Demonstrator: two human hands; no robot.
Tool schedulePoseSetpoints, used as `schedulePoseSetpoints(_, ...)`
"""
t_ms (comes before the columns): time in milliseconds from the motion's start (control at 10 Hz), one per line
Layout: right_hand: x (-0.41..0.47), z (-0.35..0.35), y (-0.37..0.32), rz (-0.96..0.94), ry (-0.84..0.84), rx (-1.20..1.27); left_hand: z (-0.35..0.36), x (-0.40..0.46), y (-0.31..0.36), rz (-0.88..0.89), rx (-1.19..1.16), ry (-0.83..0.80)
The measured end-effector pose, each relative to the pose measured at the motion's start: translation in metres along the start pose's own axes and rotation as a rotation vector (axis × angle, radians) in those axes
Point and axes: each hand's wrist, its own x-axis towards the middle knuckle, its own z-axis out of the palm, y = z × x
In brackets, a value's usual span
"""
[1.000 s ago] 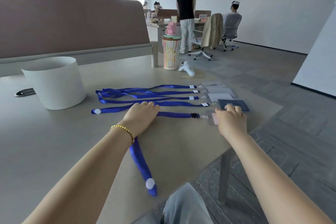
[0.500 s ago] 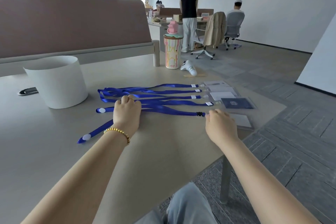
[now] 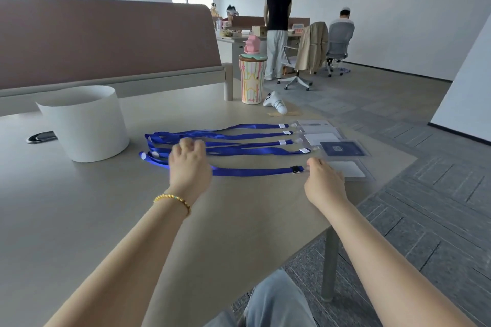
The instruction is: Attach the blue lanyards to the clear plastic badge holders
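Five blue lanyards lie in parallel on the surface, each clip end meeting a clear badge holder, apparently lined up for easy attaching. Left hand, fingers curled, rests over the nearest strap; right hand pinches at its black clip.

A single head-worn camera looks forward and down from behind the hands, close over the table. Beyond the hands, its wide view reaches deep into the office.
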Motion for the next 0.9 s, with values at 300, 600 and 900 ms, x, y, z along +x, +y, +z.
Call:
schedulePoseSetpoints(300,0.012,-0.001,0.002,0.117,-0.055,0.024,0.028,-0.007,0.042,0.167,0.032,-0.491)
schedulePoseSetpoints(600,0.016,0.004,0.005,0.117,-0.083,0.037,0.023,-0.025,0.053,0.246,-0.026,-0.248)
schedulePoseSetpoints(900,-0.007,0.003,-0.009,0.013,0.186,0.260,0.022,-0.048,0.061,0.279,-0.100,-0.236)
